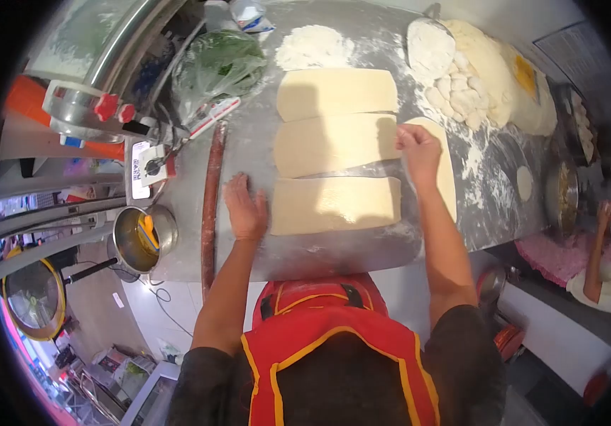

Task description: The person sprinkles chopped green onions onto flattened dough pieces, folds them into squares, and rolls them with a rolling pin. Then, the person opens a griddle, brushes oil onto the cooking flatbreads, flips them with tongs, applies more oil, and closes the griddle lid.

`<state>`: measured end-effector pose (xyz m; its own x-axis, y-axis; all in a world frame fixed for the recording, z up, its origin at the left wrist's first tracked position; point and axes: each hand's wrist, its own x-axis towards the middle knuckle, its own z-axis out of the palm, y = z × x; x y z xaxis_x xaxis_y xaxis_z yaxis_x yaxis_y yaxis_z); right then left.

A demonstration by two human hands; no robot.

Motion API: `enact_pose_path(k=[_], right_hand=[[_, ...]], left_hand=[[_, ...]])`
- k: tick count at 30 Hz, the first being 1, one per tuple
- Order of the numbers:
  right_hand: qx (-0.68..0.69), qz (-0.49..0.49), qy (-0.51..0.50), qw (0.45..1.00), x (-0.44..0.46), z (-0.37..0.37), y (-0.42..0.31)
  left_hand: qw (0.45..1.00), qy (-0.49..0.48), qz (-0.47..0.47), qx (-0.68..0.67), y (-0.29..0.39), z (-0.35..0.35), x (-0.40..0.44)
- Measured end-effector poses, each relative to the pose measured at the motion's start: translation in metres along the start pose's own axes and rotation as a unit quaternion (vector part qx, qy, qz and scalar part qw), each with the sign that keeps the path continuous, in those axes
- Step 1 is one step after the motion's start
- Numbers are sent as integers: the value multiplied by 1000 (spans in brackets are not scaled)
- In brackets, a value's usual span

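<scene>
Three flat rectangles of dough lie one behind another on the metal worktop: a far sheet point(362, 92), a middle sheet point(334, 145) and a near sheet point(320, 206) with a shiny top. My right hand point(420, 153) pinches at the right edge of the middle dough sheet, its fingertips pressed together. Partly behind my right wrist is another long dough sheet point(447, 181). My left hand point(246, 207) is open beside the near sheet's left edge, fingers extended over the worktop. A long brown rolling pin point(211, 206) lies just left of it.
Loose flour point(314, 47) lies beyond the sheets. At the back right are a large dough mass point(504, 78), small dough pieces point(458, 92) and a flour bowl point(430, 48). Bagged greens point(220, 67), a scale point(140, 170) and a metal pot point(124, 241) stand left. Another person's arm point(596, 255) shows right.
</scene>
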<state>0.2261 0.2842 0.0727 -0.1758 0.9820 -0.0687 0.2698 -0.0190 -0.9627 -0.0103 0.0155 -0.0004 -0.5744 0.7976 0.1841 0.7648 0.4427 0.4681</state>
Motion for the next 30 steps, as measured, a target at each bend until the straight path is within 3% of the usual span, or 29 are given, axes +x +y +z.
enact_pose_path(k=[3,7,8,11,12,15,18,24,27,30], right_hand=[[-59,19,-27,998,22,0,-19],[-87,-58,-109,989,34,53,-41],[-63,-56,-107,991,44,63,-39],[-193,-129,-112,966,66,84,-38],[-155,-121,-128,972,66,94,-43],[-206,-153,-103,961,75,113,-64],[-265,-114,-162,944,78,129,-77],[-206,-113,-249,939,47,127,-90],[-218,-39,-320,921,11,111,-71],[-365,-322,-327,810,11,103,-44]], left_hand=[[1000,9,7,-4,-2,4,0],[1000,-9,-19,-18,1,0,1],[999,-13,-24,-17,0,1,2],[1000,13,-5,-7,-6,7,-2],[1000,13,-8,-14,-5,6,-1],[1000,2,-17,-22,-4,3,0],[1000,5,-13,-14,-4,2,2],[1000,-8,-16,-11,-3,-4,-5],[1000,-10,-13,-6,-2,-1,-3],[1000,-18,-24,-6,-4,-2,2]])
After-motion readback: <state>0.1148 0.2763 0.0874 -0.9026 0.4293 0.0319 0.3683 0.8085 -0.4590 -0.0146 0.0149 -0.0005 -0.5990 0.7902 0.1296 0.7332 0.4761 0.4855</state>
